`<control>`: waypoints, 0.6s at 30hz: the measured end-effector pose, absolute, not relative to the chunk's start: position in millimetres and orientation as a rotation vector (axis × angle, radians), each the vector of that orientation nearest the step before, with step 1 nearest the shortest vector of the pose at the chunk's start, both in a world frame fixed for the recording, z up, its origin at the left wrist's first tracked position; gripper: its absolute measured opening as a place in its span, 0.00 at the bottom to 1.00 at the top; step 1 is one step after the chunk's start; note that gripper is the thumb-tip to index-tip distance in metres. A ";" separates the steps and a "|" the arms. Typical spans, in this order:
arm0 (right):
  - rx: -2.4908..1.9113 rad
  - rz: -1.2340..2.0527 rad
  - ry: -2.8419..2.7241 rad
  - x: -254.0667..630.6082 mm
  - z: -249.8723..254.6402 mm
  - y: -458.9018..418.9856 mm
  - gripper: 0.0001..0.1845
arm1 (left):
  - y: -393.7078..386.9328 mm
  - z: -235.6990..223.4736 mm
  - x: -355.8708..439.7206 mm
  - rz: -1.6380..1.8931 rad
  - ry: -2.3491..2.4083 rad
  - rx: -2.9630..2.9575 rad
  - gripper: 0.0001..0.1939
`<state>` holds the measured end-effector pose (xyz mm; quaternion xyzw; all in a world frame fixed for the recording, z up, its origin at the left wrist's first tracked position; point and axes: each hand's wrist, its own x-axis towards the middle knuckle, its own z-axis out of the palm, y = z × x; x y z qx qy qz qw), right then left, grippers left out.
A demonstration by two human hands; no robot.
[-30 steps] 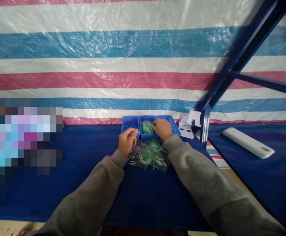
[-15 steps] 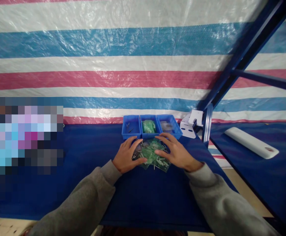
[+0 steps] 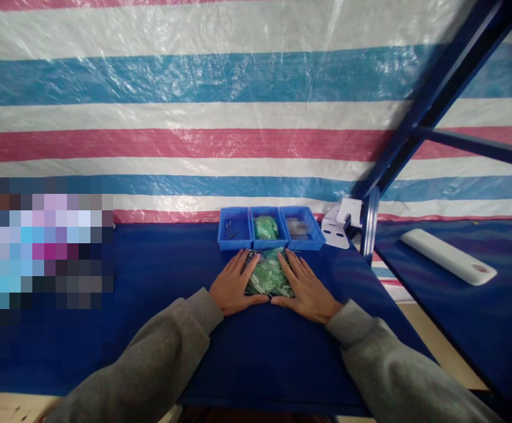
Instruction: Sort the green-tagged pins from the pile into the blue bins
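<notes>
A pile of clear and green plastic packets with small parts inside lies on the blue table, just in front of the bins. My left hand rests flat along the pile's left side, fingers stretched forward and thumb pointing inward along the near edge. On the opposite side my right hand lies the same way, palm down with its fingers extended. Both hands touch the edges of the pile and cover part of it. The thumbs nearly meet at the near side. Exactly what the packets contain is too small to tell.
Behind the pile stand three blue bins: the left bin holds a few small dark pieces, the middle bin a green bag, the right bin clear packets. White cut-out sheets, a blue metal frame and a white bar-shaped object are rightward.
Both hands have come down from above the pile to lie flat at its sides. The spread packets now sit closer together between them.
</notes>
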<state>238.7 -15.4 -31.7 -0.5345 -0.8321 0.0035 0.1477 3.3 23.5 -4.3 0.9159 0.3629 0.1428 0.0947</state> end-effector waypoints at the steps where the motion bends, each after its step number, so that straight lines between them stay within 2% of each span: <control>1: -1.538 0.001 -2.383 238.0 -32.2 -15.5 0.53 | 23.5 -4.0 3.3 0.431 1.073 2.715 0.50; 18: -1.511 -0.028 -2.346 233.1 -33.3 -14.0 0.48 | 23.9 -3.7 4.8 0.433 1.028 2.752 0.40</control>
